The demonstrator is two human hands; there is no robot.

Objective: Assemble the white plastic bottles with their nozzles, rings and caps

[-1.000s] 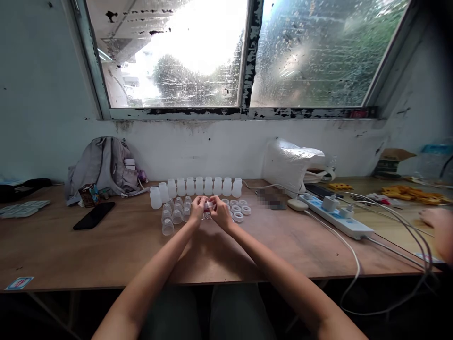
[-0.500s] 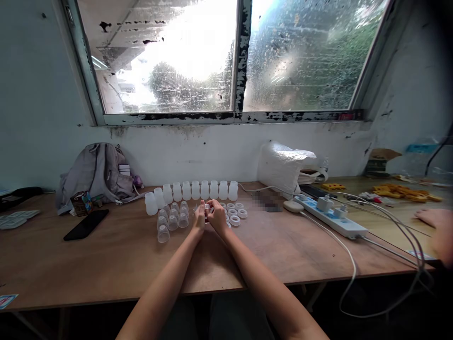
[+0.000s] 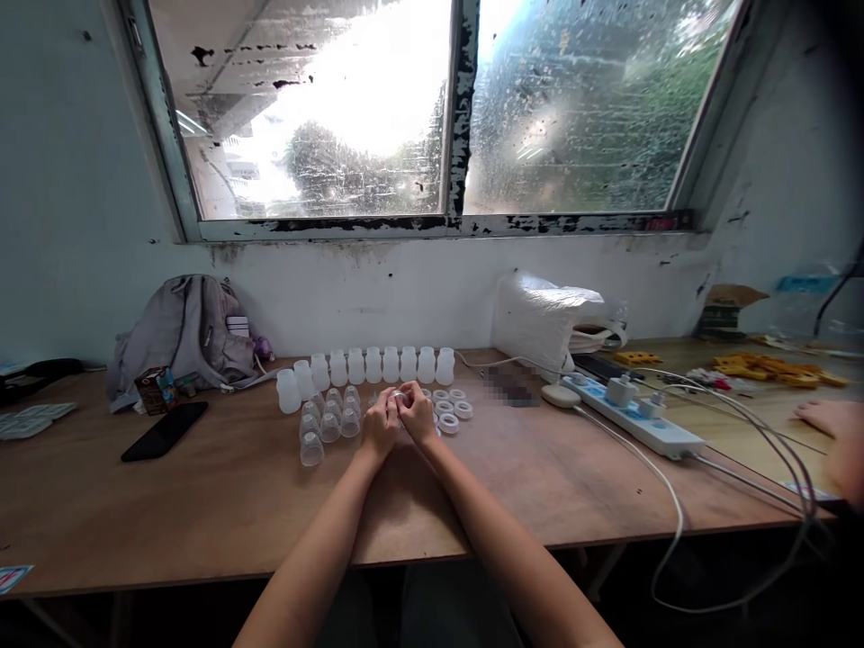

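Note:
My left hand (image 3: 380, 427) and my right hand (image 3: 419, 416) meet above the table, fingers closed around a small whitish ring-like piece (image 3: 400, 396). The fingers cover most of it, so its exact kind is unclear. Just left of my hands, several clear plastic cups (image 3: 330, 427) stand upside down in rows. To the right lie several white rings (image 3: 463, 410), some partly hidden by my right hand. Behind, a curved row of frosted, waisted bottles (image 3: 373, 365) stands upright.
On the left are a grey backpack (image 3: 182, 324), a small brown box (image 3: 157, 390) and a black phone (image 3: 166, 431). A white power strip (image 3: 638, 418) with trailing cables lies at right, near a white bag (image 3: 533, 319). Another person's hand (image 3: 827, 417) rests at far right.
My hands have turned and drawn closer around the small piece, with my left hand's back now showing more. The cups, rings and bottles stay in place.

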